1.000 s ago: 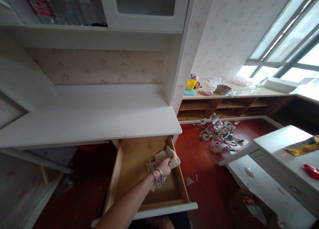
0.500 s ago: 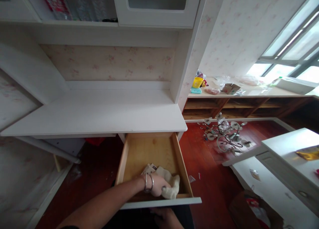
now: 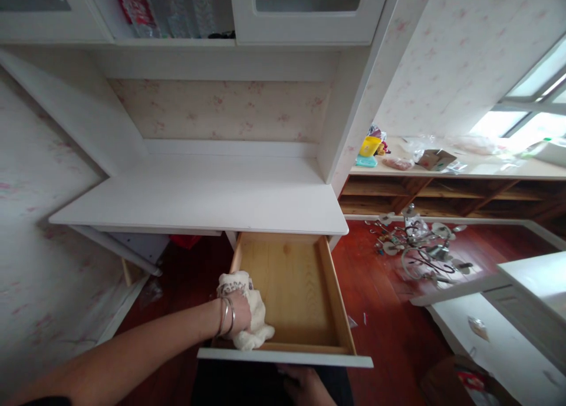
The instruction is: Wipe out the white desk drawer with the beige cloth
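The left hand [image 3: 241,313], wearing 2 bangles [image 3: 226,316], clasps a cream cloth [image 3: 259,320] at the near-left corner of the open drawer [image 3: 292,288]; apart, below, the right hand [image 3: 304,383] is too shadowed to tell its grip.

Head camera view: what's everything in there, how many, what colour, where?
Desk: one, white, centre
Drawer: one, pale wood with white front, pulled out below desk
Cloth: one, cream, drawer's left side
Bottles: at least three, clear with red markings, upper cabinet
Light fixture: one, silvery, on red floor
Shelf unit: one, brown compartments, right
Cup: one, yellow, on shelf unit
Small box: one, brown, on shelf unit
Side cabinet: one, white, right edge
Left hand: one, on cloth
Right hand: one, below drawer front
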Demonstrator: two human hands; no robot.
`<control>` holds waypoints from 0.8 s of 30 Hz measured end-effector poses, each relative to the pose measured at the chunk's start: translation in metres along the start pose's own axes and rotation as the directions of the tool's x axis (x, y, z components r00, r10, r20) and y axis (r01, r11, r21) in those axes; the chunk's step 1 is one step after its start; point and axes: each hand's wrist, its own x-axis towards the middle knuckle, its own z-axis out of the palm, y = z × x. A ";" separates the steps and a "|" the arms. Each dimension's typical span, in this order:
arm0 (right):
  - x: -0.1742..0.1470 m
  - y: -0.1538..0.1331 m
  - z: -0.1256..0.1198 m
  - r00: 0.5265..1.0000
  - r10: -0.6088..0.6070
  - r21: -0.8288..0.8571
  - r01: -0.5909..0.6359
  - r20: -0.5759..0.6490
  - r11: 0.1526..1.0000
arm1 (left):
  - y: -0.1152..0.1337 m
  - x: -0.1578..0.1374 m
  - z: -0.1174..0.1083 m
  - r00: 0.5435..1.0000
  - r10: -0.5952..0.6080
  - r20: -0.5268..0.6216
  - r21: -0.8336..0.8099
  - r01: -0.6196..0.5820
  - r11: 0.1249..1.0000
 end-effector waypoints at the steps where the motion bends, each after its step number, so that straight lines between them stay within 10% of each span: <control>1: 0.000 -0.001 0.000 1.000 -0.007 0.008 0.007 0.006 1.000 | -0.005 0.000 0.003 1.000 0.016 -0.015 0.064 -0.015 0.998; 14: 0.000 0.010 0.003 0.998 0.063 -0.026 -0.062 0.032 0.998 | -0.051 0.059 -0.027 0.989 -0.072 -0.133 0.280 0.107 0.954; 24: -0.007 -0.005 -0.001 0.998 0.050 0.035 -0.051 0.024 0.998 | -0.059 0.079 -0.075 0.965 -0.120 -0.235 0.068 0.139 0.988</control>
